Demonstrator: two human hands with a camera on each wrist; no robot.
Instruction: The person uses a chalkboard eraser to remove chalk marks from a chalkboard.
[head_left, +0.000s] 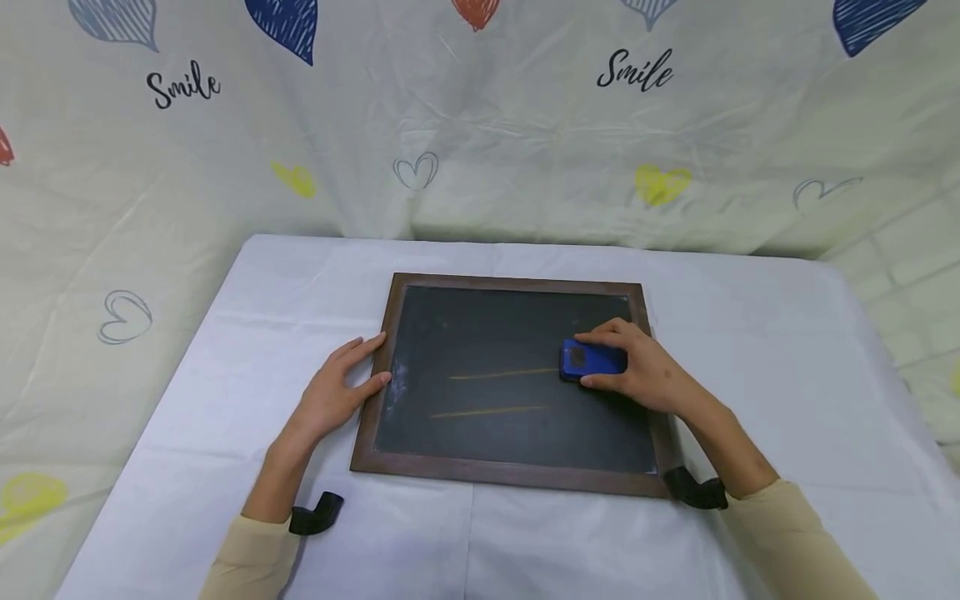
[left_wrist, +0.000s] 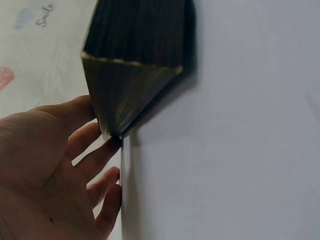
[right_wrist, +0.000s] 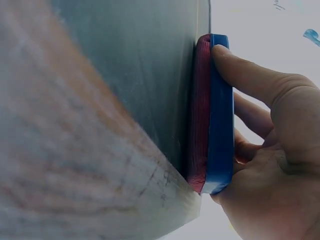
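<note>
Evidently, the right hand (head_left: 654, 367) is pinching the eraser (head_left: 600, 360), its thumb bearing on the near long side and its fingers on the far one, while the eraser is sitting on the right half of the board (head_left: 487, 329). From that hand the eraser is pointing leftward, its long axis running nearly crosswise, about parallel with the board's long sides. The governing relation, by judgement, is one of end to end: the eraser's left end is meeting the visible right end of the upper line (head_left: 502, 373), so that axis and line are lying in almost one direction. The lower line (head_left: 491, 412) is running roughly parallel on the near side, its right end stopping short of the eraser. In the right wrist view the red pad (right_wrist: 199, 120) is facing the board beneath the blue shell (right_wrist: 220, 115); whether it is pressing evenly cannot be told. Opposite, the left hand (head_left: 337, 387) is spreading its fingers, thumb and fingertips touching the left side of the frame (head_left: 371, 425) without gripping it. Thus the right hand is being the nearer, the left standing well apart from the eraser across the board, which is lying on the cloth (head_left: 247, 375).
</note>
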